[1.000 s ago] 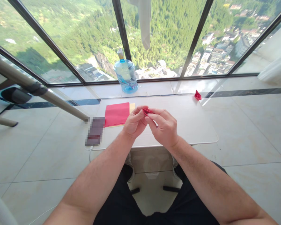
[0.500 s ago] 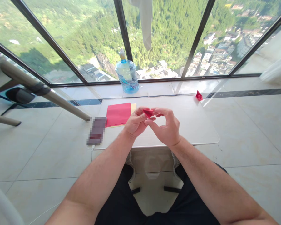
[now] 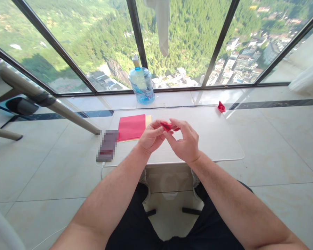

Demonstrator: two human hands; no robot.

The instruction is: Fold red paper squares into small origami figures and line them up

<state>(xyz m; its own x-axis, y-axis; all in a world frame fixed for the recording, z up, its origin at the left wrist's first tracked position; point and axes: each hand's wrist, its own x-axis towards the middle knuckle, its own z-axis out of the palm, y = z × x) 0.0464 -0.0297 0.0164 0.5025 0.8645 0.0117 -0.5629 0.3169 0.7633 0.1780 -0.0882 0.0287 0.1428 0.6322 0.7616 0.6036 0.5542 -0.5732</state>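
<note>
A small folded red paper piece (image 3: 169, 126) is pinched between both my hands above the middle of the low white table (image 3: 219, 139). My left hand (image 3: 150, 136) grips its left end with thumb and fingers closed. My right hand (image 3: 185, 142) pinches its right end, fingers curled. A stack of red paper sheets (image 3: 131, 127) over a yellow sheet lies flat on the table just left of my hands. A finished red folded paper shape (image 3: 221, 106) sits at the table's far right corner.
A phone (image 3: 107, 150) lies at the table's left edge. A blue water jug (image 3: 142, 83) stands on the window ledge behind the table. A padded bar (image 3: 49, 104) slants in from the left. Tiled floor surrounds the table.
My hands rose slightly and turned the red piece; it showed as a small triangle half a second ago and now lies flatter between my fingertips.
</note>
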